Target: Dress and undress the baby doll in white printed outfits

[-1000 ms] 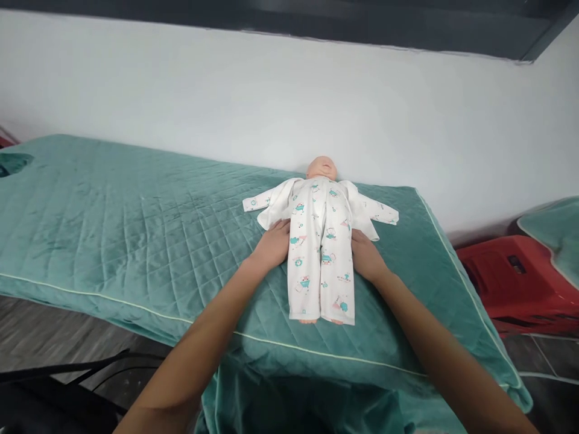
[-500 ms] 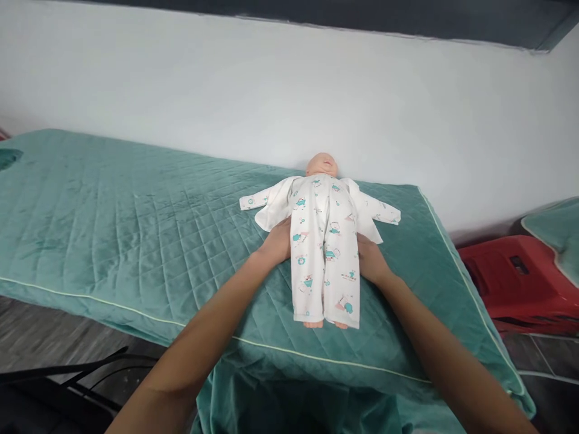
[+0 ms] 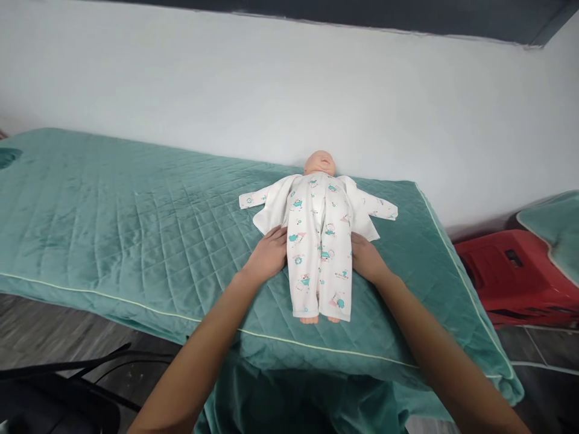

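Observation:
A baby doll [image 3: 320,161] lies on its back on the green quilted bed cover, with its feet toward me. White patterned baby trousers [image 3: 319,259] lie over its front from the neck down, and its toes show below the hems. Under them a white long-sleeved baby top [image 3: 274,202] is spread with both sleeves out. My left hand [image 3: 268,253] rests against the left side of the trousers, its fingers stretched out and the tips partly hidden. Against the right side lies my right hand [image 3: 367,258], fingers extended and partly hidden by the cloth.
The green quilted cover [image 3: 158,223] drapes over a long bed along a white wall [image 3: 217,84]. To the right stands a red plastic stool [image 3: 511,271] beside another green cloth [image 3: 554,223]. A dark object with thin bars [image 3: 67,392] is at the lower left.
The lower trousers look narrower, with their right edge shifted left. More of my left hand's fingers shows beside the cloth. The camera view has shifted slightly.

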